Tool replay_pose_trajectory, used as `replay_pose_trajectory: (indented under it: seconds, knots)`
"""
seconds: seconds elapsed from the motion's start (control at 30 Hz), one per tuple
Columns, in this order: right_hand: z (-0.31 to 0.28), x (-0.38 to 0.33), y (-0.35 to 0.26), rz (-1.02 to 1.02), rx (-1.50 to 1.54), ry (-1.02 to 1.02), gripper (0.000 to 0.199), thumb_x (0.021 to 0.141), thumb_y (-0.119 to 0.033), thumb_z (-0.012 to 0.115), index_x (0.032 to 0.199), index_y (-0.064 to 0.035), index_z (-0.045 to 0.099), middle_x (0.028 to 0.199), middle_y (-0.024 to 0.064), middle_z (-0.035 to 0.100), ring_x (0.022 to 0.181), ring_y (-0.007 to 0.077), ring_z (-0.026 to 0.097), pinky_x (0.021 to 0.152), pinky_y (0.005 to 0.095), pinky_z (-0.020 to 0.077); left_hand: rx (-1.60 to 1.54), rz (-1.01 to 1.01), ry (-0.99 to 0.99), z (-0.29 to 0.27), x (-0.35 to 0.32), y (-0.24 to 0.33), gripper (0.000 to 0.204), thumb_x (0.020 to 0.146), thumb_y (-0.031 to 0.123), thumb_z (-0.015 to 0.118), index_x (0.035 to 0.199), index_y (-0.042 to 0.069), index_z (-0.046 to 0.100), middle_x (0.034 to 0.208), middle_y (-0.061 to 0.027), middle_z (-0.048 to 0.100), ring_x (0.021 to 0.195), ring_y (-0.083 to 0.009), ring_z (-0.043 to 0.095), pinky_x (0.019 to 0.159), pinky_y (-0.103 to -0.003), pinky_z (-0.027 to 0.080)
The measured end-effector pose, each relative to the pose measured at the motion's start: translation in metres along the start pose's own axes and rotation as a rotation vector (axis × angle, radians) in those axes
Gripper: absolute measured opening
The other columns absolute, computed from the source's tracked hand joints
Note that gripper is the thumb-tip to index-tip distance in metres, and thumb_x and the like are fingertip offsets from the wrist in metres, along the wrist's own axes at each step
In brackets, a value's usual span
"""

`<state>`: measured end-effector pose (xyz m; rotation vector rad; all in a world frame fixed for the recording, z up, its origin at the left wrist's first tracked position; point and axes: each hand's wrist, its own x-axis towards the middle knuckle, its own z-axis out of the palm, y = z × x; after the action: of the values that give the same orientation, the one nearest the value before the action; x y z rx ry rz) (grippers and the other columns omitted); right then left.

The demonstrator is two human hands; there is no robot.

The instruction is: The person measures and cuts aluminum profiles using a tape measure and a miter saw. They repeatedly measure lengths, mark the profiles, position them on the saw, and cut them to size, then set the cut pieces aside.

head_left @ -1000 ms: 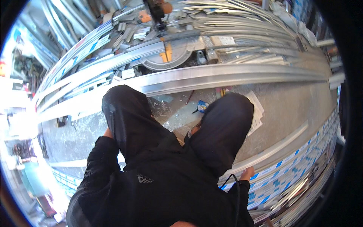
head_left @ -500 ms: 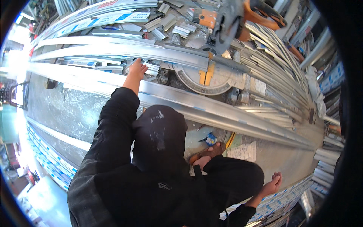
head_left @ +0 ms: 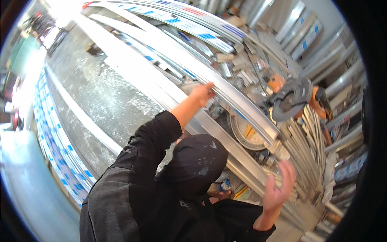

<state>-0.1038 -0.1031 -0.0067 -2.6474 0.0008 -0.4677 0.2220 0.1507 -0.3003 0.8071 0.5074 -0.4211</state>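
Note:
A long silver aluminium profile (head_left: 244,108) runs diagonally from the far left, its near end over the round base (head_left: 238,136) of a mitre saw. My left hand (head_left: 201,95) is closed on the profile's near edge, a finger over the top; the rest of the grip is partly hidden. My right hand (head_left: 279,187) is raised near the profile's end, fingers spread and slightly blurred, with nothing in it. Beyond the profile's end is the mitre saw's dark grey and orange head (head_left: 291,99). A second long profile (head_left: 215,131) lies nearer me, passing in front of my knee.
Film-wrapped profiles (head_left: 181,25) lie at the back, with short metal offcuts (head_left: 238,62) beside the saw. Thin strips (head_left: 308,139) are heaped to the right. A blue-and-white wrapped stack (head_left: 60,137) lies at left. More profiles (head_left: 306,38) lean on the wall.
My view has turned, tilting the scene. My left hand has taken hold of the profile, whose end now reaches farther over the saw base. My right hand has risen from beside my knee and opened.

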Motion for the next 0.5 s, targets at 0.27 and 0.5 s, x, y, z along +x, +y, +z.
replay_pose_trajectory:
  seconds: [0.27, 0.5]
  knots:
    - [0.043, 0.072, -0.076, -0.178, -0.494, -0.366, 0.088, 0.069, -0.02, 0.079, 0.146, -0.001, 0.041, 0.137, 0.0229, 0.055, 0.129, 0.0392, 0.05, 0.109, 0.0484, 0.0393, 0.017, -0.123, -0.193, 0.027, -0.193, 0.022, 0.024, 0.093, 0.019, 0.068, 0.112, 0.004, 0.065, 0.105, -0.0106, 0.07, 0.097, -0.0259, 0.07, 0.082, -0.041, 0.059]
    - [-0.055, -0.008, -0.089, -0.02, -0.458, -0.221, 0.082, 0.06, -0.026, 0.082, 0.132, 0.0032, 0.054, 0.121, 0.0244, 0.061, 0.113, 0.0418, 0.059, 0.095, 0.0464, 0.0477, -0.491, 0.159, -0.261, 0.006, -0.255, 0.112, 0.035, 0.096, 0.04, 0.062, 0.107, 0.006, 0.065, 0.102, -0.011, 0.069, 0.095, -0.0268, 0.067, 0.089, -0.047, 0.055]
